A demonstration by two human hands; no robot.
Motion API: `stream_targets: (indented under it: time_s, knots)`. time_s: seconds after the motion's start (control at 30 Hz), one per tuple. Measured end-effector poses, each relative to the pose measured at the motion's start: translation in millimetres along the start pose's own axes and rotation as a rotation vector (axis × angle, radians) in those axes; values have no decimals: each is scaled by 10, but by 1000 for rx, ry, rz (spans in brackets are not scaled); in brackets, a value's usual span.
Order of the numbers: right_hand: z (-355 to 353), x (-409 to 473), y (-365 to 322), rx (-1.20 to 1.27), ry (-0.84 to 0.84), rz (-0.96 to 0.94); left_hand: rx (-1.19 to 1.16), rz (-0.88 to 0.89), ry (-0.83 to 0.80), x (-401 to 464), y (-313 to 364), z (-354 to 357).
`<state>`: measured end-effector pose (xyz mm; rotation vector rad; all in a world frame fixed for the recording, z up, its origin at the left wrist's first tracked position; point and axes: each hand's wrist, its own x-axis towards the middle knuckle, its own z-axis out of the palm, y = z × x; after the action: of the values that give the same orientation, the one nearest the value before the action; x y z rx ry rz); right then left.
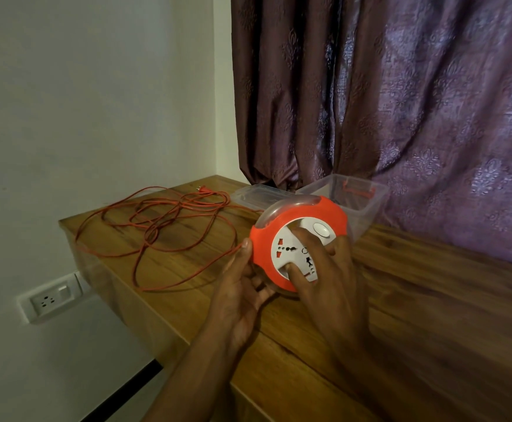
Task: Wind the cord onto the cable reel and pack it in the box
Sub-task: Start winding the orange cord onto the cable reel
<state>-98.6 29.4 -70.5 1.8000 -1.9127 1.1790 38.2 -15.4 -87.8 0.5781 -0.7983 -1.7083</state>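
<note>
both hands (282,278) forward, fingers seemingly curled

This looked like a room in a home, most likely a bedroom or living room. A heavy purple curtain (401,102) with an embossed floral pattern hung to a wooden table (401,300) set in the corner. The walls (81,86) were plain and pale, and a white wall socket (51,296) with a switch sat low beside the table.
</note>
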Motion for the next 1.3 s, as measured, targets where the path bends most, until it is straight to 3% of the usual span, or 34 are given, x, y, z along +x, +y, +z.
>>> stream_targets:
  time_s: [0.4, 0.6, 0.73, 1.3]
  knots:
    - [11, 18, -33, 398, 26, 261, 34, 74, -50, 31, -25, -6]
    - [-42, 124, -99, 840, 17, 534, 65, 82, -40, 33, -72, 31]
    - [-100, 100, -167, 1001, -36, 662, 84, 107, -20, 46, -57, 8]
    - [-155, 38, -355, 1129, -118, 839, 1, 107, -80, 59, -32, -49]
